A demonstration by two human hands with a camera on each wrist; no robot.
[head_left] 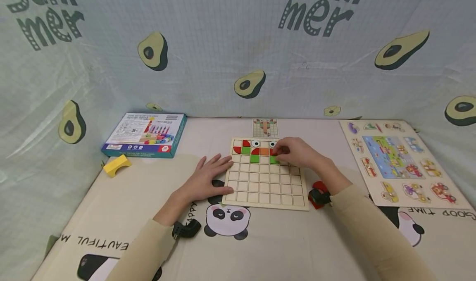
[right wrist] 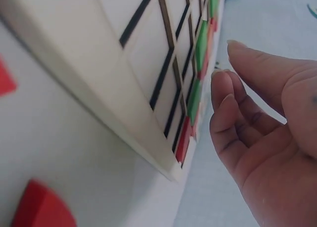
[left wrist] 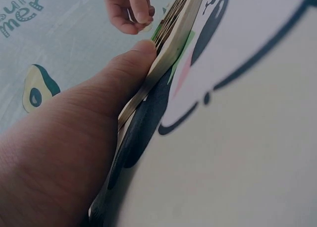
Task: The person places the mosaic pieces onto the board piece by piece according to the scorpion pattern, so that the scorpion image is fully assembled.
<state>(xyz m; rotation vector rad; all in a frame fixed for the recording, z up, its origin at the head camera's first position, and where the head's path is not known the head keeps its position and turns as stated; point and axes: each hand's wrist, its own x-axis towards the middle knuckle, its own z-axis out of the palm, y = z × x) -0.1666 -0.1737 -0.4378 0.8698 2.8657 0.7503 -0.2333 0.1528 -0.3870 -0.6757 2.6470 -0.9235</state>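
A wooden grid board (head_left: 264, 187) lies on the table, its upper rows partly filled with tiles. Among them are red quarter-round pieces (head_left: 237, 150), green squares (head_left: 254, 159), an orange square (head_left: 264, 151) and round eye tiles (head_left: 255, 144). My left hand (head_left: 208, 177) rests along the board's left side with fingers spread; its thumb (left wrist: 131, 63) touches the edge. Over the upper right tiles hovers my right hand (head_left: 297, 152), fingers loosely bent. In the right wrist view a gap shows between thumb (right wrist: 267, 73) and fingers, with nothing held there.
Behind the board lies a small pattern card (head_left: 265, 128). At the left are a boxed toy set (head_left: 145, 134) and a yellow arch block (head_left: 117, 165). A picture puzzle board (head_left: 405, 165) lies at the right. Red pieces (head_left: 320, 186) sit beneath the right wrist.
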